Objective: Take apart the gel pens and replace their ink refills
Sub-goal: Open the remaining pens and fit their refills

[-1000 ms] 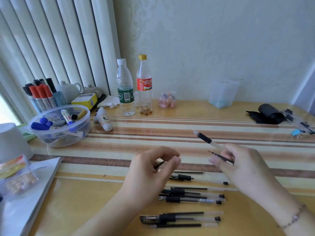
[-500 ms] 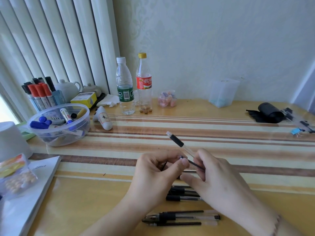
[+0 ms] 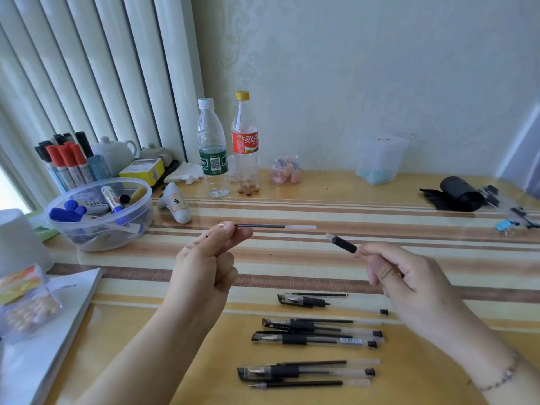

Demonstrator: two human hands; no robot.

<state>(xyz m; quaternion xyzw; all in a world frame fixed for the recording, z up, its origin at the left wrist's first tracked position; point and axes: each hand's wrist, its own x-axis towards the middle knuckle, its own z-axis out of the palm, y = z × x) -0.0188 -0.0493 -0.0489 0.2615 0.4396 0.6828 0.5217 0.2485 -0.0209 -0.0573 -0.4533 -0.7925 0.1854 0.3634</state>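
My left hand (image 3: pixel 209 258) pinches a thin ink refill (image 3: pixel 271 226) near its metal tip; the refill lies level in the air and points right. My right hand (image 3: pixel 406 276) grips a clear pen barrel with a black rubber grip (image 3: pixel 342 244), its open end aimed up and left toward the refill. A gap separates refill and barrel. On the table below lie several gel pens (image 3: pixel 315 339) and loose refills (image 3: pixel 309 383) in rows. A capped pen (image 3: pixel 304 301) lies above them.
A clear bowl of markers (image 3: pixel 99 211) stands at the left, with a marker holder (image 3: pixel 65 163) behind it. Two plastic bottles (image 3: pixel 228 147) stand at the back wall. A booklet (image 3: pixel 49 325) lies at the left edge. A black roll (image 3: pixel 458 194) and clips sit far right.
My hands met over the table, then parted. The refill came out of the barrel and now sits in my left hand, while my right hand keeps the barrel.
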